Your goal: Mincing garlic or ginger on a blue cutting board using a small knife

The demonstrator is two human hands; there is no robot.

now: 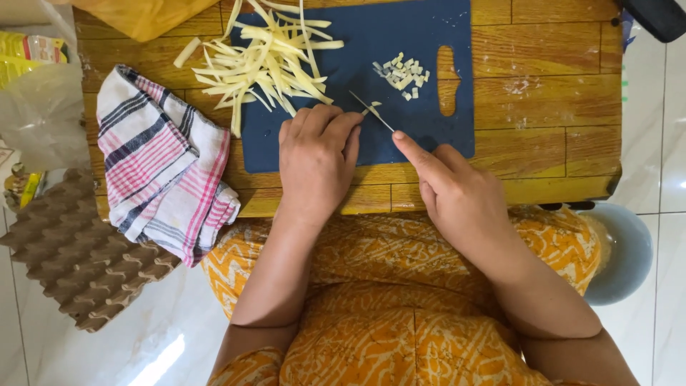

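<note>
A dark blue cutting board (421,129) lies on a low wooden table (543,107). My right hand (450,193) grips a knife (371,111), forefinger laid along the blade's back, the edge down on the board. My left hand (318,157) rests fingers curled beside the blade, pressing a few pale yellow strips (373,107) at the cutting point. A heap of long pale strips (264,61) covers the board's upper left. A small pile of diced pieces (404,73) sits near the board's handle hole.
A striped pink, white and blue cloth (161,161) hangs over the table's left front edge. A cardboard egg tray (68,254) lies on the white tiled floor at left. Plastic bags (39,100) sit far left. A grey bowl (629,250) stands on the floor at right.
</note>
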